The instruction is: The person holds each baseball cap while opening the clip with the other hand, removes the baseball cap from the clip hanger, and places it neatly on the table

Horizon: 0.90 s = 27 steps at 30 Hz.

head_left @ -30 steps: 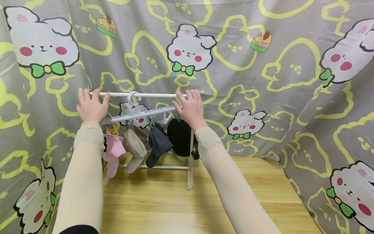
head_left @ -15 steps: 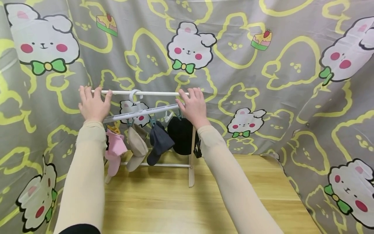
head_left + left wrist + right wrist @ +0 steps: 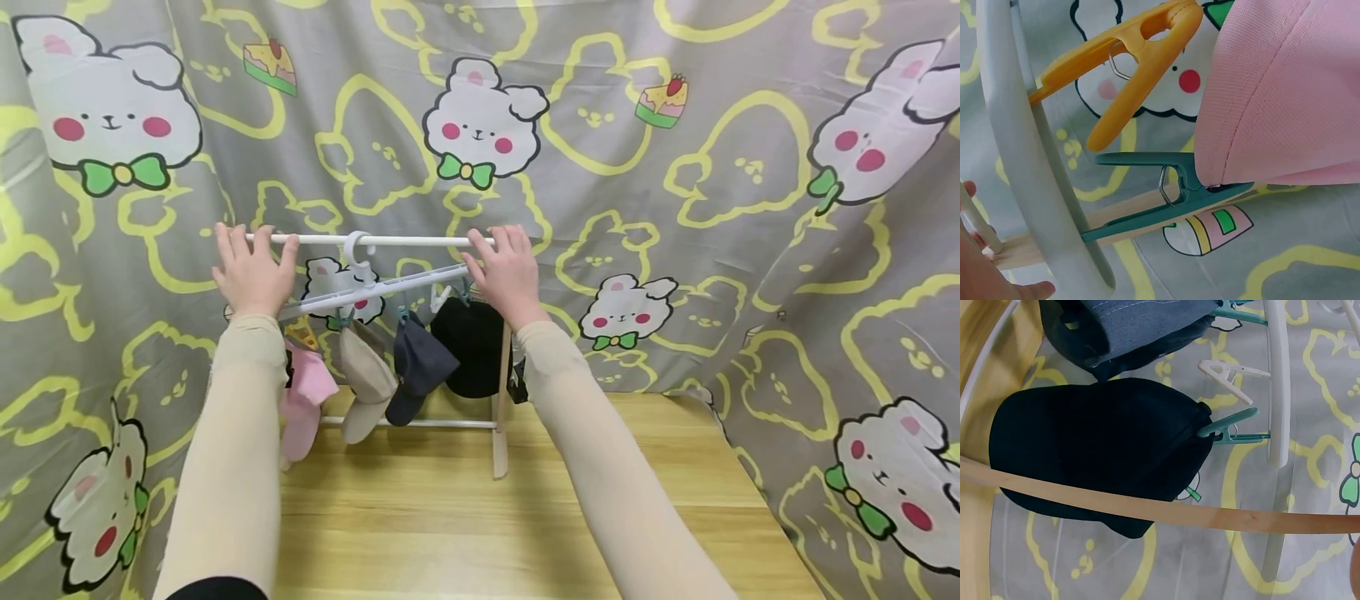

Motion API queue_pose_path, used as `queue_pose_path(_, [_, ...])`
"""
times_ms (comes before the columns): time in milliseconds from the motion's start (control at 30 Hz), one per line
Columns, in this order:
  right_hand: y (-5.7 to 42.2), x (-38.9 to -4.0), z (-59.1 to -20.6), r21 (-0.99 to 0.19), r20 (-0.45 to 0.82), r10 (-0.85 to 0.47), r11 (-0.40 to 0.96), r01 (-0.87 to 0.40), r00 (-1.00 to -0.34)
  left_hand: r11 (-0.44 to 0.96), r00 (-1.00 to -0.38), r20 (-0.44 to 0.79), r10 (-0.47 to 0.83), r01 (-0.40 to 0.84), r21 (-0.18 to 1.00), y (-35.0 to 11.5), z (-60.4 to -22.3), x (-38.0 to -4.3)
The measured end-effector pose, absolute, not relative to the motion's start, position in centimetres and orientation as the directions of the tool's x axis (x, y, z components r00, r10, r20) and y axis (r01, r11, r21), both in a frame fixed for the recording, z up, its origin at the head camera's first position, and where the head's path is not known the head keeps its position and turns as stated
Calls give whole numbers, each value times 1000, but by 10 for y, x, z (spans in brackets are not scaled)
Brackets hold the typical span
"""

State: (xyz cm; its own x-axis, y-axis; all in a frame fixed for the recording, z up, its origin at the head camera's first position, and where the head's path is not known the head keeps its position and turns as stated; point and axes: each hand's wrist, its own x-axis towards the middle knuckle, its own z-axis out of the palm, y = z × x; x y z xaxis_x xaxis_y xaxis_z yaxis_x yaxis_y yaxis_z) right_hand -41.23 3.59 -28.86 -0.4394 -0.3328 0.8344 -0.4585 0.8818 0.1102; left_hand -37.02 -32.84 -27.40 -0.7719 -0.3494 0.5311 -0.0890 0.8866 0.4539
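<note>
Under both hands, slim smooth rod

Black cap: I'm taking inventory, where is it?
In the head view, the black cap hangs from the hanger, right of the navy cap, below the right hand.

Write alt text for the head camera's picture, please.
A person's left hand and right hand touch the white top rail of a rack on a wooden surface. From that rail hangs a tilted gray hanger with a pink cap, beige cap, navy cap and black cap clipped along it. Behind hangs a gray curtain with cartoon rabbits.
</note>
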Motion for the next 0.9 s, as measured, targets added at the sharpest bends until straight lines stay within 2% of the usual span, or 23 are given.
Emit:
queue_pose_path(200, [46,-415,-291,123,855,-331,877,-464,-400,887,-763,542,-352,-87,453,-318,-276,-372])
queue_pose_path(900, [74,-412,-289,98,836,-308,897,-430,-453,876,-759,546,-354,-66,477,-290,-280,-380])
